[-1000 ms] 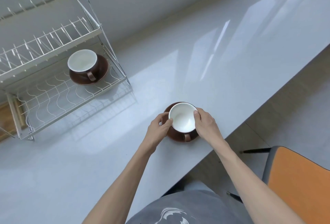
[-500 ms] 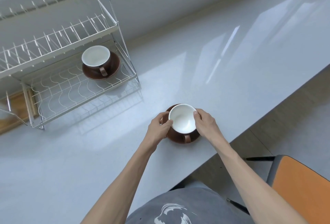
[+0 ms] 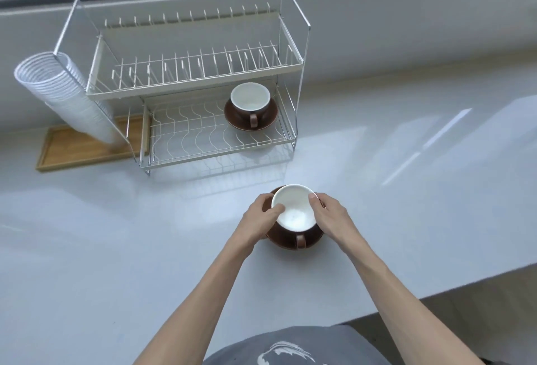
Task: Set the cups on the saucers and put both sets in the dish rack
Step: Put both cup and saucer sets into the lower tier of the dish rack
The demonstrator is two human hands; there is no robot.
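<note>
One cup [image 3: 250, 100] on its saucer [image 3: 251, 123] was recorded as already placed at the right end of the dish rack's [image 3: 203, 120] lower tier. The second cup [image 3: 294, 207], seated on the second saucer [image 3: 286, 241], was found on the desk [image 3: 87, 248] in front of the rack, with the left hand [image 3: 260, 215] and right hand [image 3: 331, 216] curled round the set from either side, thumbs at the cup's rim. By this count half the task was judged done; the transfer of the second set into the rack remained.

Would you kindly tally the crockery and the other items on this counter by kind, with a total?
Cups: 2, one in the rack, one held by both hands
Saucers: 2, one in the rack, one under the held cup
Dish racks: 1
Wooden trays: 1
Stacks of white disposable cups: 1
Total: 7
</note>
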